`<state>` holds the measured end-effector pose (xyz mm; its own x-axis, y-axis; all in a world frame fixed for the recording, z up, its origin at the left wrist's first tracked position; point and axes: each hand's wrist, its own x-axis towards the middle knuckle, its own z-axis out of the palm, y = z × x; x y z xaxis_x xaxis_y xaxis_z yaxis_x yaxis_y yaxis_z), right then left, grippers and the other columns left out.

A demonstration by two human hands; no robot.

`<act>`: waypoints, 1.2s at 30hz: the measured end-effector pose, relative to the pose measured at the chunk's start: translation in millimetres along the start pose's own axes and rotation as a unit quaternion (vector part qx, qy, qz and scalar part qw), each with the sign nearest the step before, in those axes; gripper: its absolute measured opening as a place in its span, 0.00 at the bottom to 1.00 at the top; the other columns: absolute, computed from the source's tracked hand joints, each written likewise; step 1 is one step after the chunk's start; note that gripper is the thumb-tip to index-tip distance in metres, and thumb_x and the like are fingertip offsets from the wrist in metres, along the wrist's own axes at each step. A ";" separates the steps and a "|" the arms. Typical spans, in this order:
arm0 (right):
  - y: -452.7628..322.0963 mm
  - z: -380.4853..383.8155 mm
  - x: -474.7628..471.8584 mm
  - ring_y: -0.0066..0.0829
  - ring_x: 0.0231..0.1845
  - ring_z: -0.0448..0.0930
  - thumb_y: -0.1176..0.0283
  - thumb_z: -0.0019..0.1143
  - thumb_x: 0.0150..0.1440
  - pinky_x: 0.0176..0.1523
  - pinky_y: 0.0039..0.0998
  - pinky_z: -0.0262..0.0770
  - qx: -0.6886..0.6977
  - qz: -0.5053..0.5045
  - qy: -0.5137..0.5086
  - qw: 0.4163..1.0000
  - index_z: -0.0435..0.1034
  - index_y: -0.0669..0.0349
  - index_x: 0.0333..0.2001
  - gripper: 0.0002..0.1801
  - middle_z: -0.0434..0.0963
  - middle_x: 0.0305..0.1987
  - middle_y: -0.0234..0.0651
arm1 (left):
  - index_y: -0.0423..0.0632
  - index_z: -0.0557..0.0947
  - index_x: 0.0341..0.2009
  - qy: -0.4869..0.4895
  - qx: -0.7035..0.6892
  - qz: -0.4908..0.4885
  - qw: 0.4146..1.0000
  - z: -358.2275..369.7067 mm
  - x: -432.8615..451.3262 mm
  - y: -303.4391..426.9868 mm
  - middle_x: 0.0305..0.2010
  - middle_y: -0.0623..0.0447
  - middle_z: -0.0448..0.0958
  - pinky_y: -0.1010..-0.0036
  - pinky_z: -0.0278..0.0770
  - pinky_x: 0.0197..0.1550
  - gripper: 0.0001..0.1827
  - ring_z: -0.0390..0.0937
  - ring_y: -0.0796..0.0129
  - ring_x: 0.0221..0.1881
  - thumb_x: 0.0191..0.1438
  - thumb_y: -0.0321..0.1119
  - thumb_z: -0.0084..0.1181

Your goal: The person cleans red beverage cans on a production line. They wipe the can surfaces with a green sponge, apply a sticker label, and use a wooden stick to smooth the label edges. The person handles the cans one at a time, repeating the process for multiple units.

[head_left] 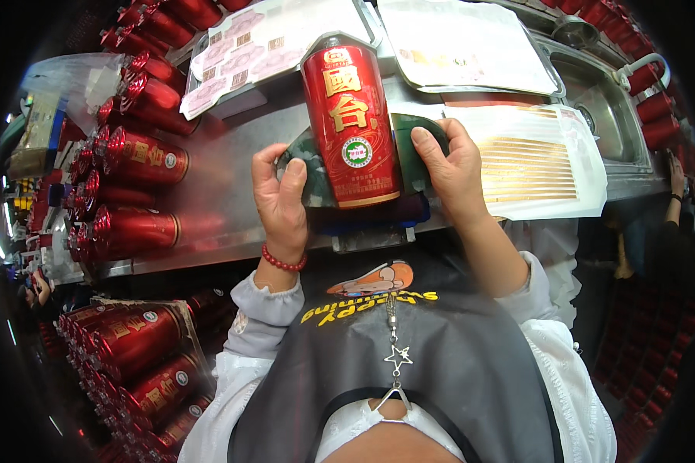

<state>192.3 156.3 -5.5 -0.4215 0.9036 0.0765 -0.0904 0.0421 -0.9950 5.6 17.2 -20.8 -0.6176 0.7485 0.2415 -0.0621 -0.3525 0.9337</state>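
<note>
A glossy red bottle (359, 127) with gold characters and a round white-and-green emblem lies face up before me, its neck end pointing away. Beneath it runs a dark green flexible sheet that sticks out on both sides. The fingers and thumb of my left hand (281, 188) pinch the sheet's left flap (313, 173). On the other side, my right hand (449, 162) grips the right flap (411, 144) between thumb and fingers. Under the bottle's near end is a dark blue pad (420, 208), mostly hidden.
Several red bottles (150, 156) lie along the left of the metal worktop (220, 179). More fill a box (194, 335) at lower left. Trays with printed transfer sheets (249, 46) and white sheets (463, 46) stand behind. Gold-striped sheets (527, 162) and a sink (608, 110) are at right; another person's hand (676, 173) shows beyond.
</note>
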 end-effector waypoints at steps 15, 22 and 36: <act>-11.4 1.8 19.1 0.13 0.34 0.73 0.66 0.62 0.66 0.38 0.19 0.73 -0.040 -0.031 -0.002 0.999 0.72 0.63 0.40 0.11 0.77 0.34 0.26 | 0.46 0.76 0.64 -0.294 0.462 0.267 0.793 29.4 30.5 84.2 0.60 0.42 0.80 0.69 0.80 0.41 0.37 0.82 0.62 0.39 0.59 0.59 0.60; -18.7 0.0 11.9 0.13 0.34 0.73 0.66 0.61 0.66 0.38 0.19 0.72 0.002 0.005 -0.018 1.000 0.72 0.62 0.40 0.11 0.77 0.34 0.26 | 0.52 0.77 0.65 -0.422 0.575 0.300 0.633 49.4 72.2 101.1 0.55 0.49 0.82 0.66 0.80 0.40 0.35 0.82 0.57 0.37 0.62 0.61 0.49; -17.9 -11.5 12.3 0.12 0.34 0.74 0.65 0.61 0.66 0.38 0.18 0.72 0.025 0.011 -0.008 1.000 0.71 0.62 0.42 0.12 0.77 0.34 0.26 | 0.55 0.78 0.65 -0.410 0.608 0.310 0.605 54.2 96.5 100.3 0.47 0.47 0.84 0.66 0.81 0.39 0.31 0.82 0.56 0.36 0.64 0.58 0.50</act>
<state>199.1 171.5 12.5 -0.4376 0.8974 0.0566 -0.1264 0.0009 -0.9920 -17.8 84.5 110.5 0.4012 0.8872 0.2277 0.9129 -0.4076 -0.0201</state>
